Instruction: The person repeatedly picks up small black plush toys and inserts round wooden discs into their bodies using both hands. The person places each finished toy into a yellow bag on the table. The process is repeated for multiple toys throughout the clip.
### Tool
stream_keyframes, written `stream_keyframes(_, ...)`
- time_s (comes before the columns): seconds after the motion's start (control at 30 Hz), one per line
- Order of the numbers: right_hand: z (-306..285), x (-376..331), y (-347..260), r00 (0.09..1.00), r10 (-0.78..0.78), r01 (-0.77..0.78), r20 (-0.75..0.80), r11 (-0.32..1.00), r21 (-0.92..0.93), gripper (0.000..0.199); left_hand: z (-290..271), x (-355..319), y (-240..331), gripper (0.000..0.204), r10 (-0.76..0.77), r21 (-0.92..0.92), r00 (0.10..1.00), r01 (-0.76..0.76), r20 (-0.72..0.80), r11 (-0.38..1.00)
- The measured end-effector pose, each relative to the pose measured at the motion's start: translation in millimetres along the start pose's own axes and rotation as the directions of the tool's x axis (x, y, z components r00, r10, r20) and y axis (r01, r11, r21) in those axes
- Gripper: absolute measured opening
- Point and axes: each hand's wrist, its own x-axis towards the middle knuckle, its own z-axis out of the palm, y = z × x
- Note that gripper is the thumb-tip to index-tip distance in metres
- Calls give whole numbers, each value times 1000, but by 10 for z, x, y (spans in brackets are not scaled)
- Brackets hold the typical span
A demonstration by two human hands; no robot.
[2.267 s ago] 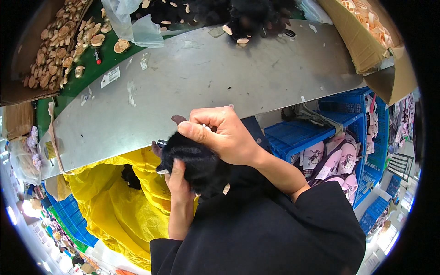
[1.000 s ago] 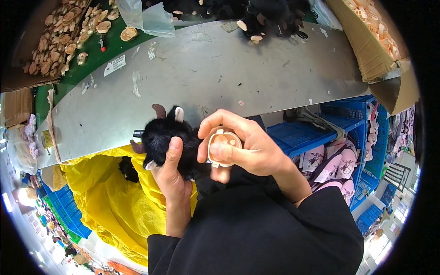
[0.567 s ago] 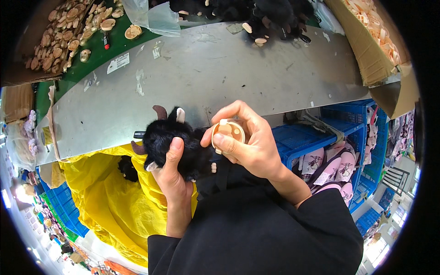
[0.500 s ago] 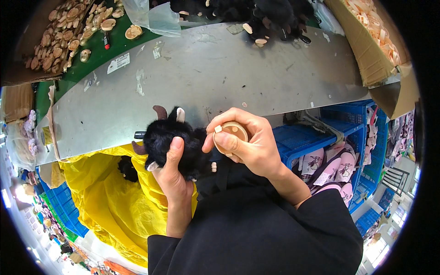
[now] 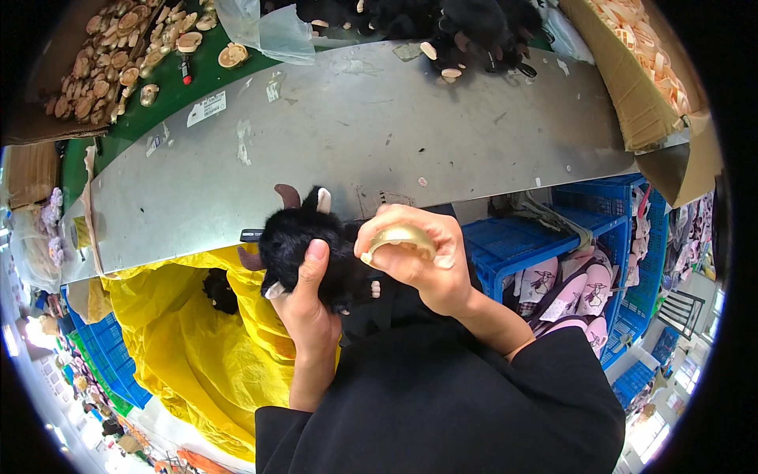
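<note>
My left hand [image 5: 310, 312] is closed round a black plush toy [image 5: 290, 241] with brown horns and white-lined ears, thumb on top. It is held at the table's near edge, above the yellow bag. A dark tag sticks out from the toy's left side. Just right of the toy, my right hand [image 5: 438, 272] pinches a round gold domed piece [image 5: 401, 235] between thumb and fingers. Its shiny gold surface shows, and part of its rim is hidden by the fingers. Small pale toes of the toy show below the right hand.
A grey metal table [image 5: 347, 134] spans ahead, with black plush toys [image 5: 474, 28] piled at its back. A carton of gold pieces [image 5: 95, 79] stands far left; another carton [image 5: 620, 87] holds peach-coloured parts. A yellow bag [image 5: 189, 355] hangs open below; blue crates [image 5: 505, 249] stand right.
My right hand has turned the round piece from its flat beige face to its gold domed side and lowered slightly. My left hand and the toy have shifted a little right.
</note>
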Motion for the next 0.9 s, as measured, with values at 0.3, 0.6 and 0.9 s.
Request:
stream_keyframes(0.3, 168, 10, -148, 996, 71, -69, -59, 997, 37, 29, -10, -38, -21, 41, -27, 25, 996, 29, -82, 999)
stream_keyframes(0.6, 104, 142, 29, 971, -238, 219, 6, 882, -417, 24, -66, -158, 34, 25, 5, 120, 1000, -2, -29, 993)
stream_keyframes(0.9, 119, 217, 18, 893, -408, 408, 188, 560, -721, 22, -141, -128, 86, 29, 143, 306, 989, -147, 37, 941)
